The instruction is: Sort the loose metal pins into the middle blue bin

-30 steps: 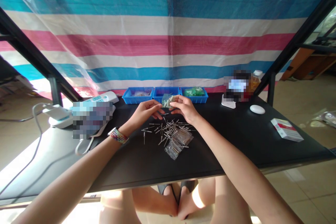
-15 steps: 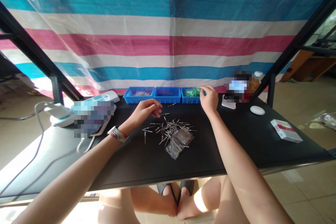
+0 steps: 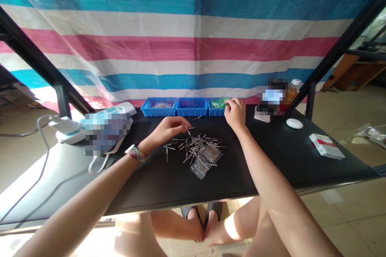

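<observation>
My left hand (image 3: 173, 127) is over the table, thumb and fingertips closed together on a thin silver blind rivet (image 3: 192, 128). Just in front of it lies a loose pile of blind rivets (image 3: 197, 144), with small clear plastic bags (image 3: 201, 168) of them on its near side. My right hand (image 3: 236, 113) is at the right-hand blue bin (image 3: 222, 112). Its fingers are pinched at the edge of a green plastic bag (image 3: 218, 103) inside that bin. The fingertips partly hide the bag's right end.
A middle blue bin (image 3: 192, 111) holds a thin piece, and a left blue bin (image 3: 158, 112) holds clear bags. A power strip (image 3: 120, 109) with cables stands on the left. On the right are a white oval object (image 3: 294, 123), a small box (image 3: 326, 146) and a bottle (image 3: 294, 88).
My left hand has moved slightly right and its fingers have closed on a rivet. My right hand has shifted left, its fingers now at the green bag.
</observation>
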A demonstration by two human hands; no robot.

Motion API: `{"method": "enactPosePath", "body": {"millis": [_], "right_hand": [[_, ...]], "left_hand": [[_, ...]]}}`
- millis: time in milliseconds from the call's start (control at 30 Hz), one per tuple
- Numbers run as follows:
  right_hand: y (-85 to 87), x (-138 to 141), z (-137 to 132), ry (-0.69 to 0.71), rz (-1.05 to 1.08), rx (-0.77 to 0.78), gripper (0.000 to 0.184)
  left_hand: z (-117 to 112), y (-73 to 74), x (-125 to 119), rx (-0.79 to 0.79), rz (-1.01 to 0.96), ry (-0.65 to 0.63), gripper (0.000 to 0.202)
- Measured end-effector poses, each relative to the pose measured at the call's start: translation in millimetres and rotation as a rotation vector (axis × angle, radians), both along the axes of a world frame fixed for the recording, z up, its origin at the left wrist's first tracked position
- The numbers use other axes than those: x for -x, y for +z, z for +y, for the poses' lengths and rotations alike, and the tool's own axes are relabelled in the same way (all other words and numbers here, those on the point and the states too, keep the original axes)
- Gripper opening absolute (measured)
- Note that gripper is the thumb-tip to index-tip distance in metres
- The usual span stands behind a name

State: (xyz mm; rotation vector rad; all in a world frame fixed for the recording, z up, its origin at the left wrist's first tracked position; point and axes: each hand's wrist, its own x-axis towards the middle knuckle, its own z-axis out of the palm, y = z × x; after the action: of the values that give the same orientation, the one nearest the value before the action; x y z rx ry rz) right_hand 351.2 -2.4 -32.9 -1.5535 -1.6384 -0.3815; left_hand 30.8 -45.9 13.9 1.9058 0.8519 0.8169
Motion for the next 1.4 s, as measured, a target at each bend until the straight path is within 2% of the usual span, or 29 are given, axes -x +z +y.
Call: {"method": "enactPosePath", "body": {"millis": [133, 233, 467, 767, 1000, 1233, 1400], "right_hand": [[-1.5, 0, 0, 0.001, 0.012, 0.009, 0.033], [-2.9, 0, 1, -0.007, 0.012, 0.005, 0.034], [-5.9, 0, 3, -0.036, -0.008, 0.007, 0.032], [-4.1, 4, 1, -0.036, -0.024, -0.039, 0.040], [-3.4, 6, 3, -0.015, 0.021, -0.046, 0.046], [-3.0, 6, 3, -0.007, 0.048, -0.057, 0.045], [-0.1, 12, 1, 0.007, 0.066, -0.099, 0.043]], "left_hand": [[-9, 1.3, -5, -0.221, 0.127, -0.117, 0.022], [-15, 0.2, -10, -0.352, 0.197, -0.217, 0.030], [-30, -2.9, -23, -0.528, 0.297, -0.373, 0.043], [-40, -12.7, -32, -0.626, 0.385, -0.389, 0.036], [-39, -13.0, -31, -0.758, 0.376, -0.344, 0.031], [-35, -14.2, -27, -0.829, 0.388, -0.261, 0.025], [-35, -14.7, -28, -0.752, 0.291, -0.133, 0.025]]}}
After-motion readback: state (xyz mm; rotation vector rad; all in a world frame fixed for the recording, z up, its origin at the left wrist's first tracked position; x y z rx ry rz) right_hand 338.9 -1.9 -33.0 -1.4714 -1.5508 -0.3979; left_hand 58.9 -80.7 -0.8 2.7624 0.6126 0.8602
